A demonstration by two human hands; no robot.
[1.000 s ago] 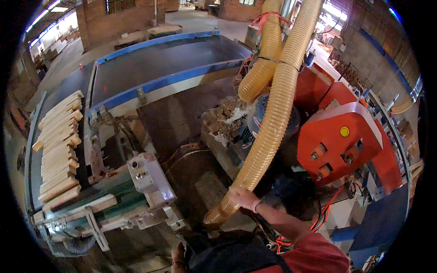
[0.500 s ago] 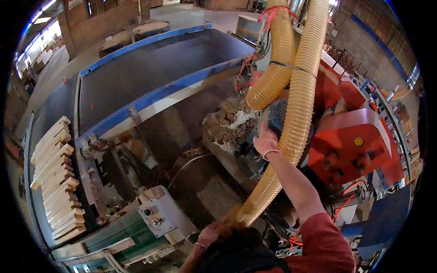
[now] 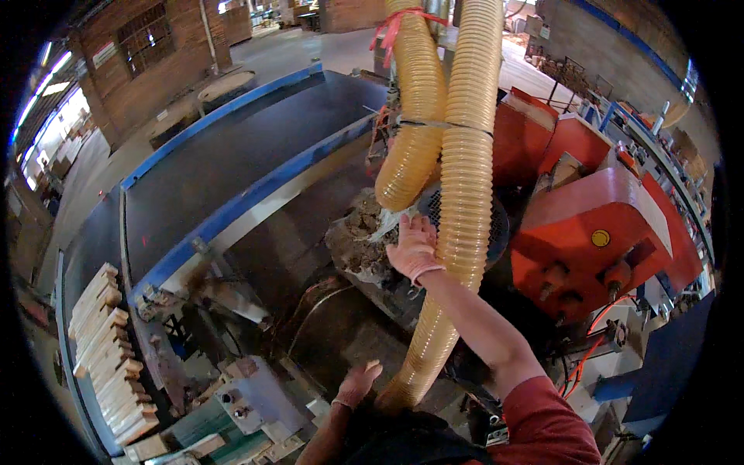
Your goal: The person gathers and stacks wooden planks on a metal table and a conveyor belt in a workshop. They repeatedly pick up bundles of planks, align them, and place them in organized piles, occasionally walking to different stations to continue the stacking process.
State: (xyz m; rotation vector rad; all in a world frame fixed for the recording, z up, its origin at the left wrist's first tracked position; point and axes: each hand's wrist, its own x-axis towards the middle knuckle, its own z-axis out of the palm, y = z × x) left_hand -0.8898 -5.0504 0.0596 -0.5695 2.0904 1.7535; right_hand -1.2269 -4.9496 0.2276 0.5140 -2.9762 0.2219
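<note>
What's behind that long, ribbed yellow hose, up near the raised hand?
Part of a dark, rounded mesh cover shows past the right edge of the long hose. The hose hides much of the cover, so whatever lies directly behind can't be seen.

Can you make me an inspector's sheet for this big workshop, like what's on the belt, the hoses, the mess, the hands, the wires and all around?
Surface: black belt with blue edges; wooden strips lie in a row at far left.
Job's things: long ribbed yellow hose beside a short yellow hose, bound by a dark tie.
Clutter: brown debris heap.
Hands: right hand open, below the short hose's end in view; left hand near the long hose's lower part, grip unclear.
Cables: orange cable at right.
Surroundings: red machine; brick wall behind.
</note>
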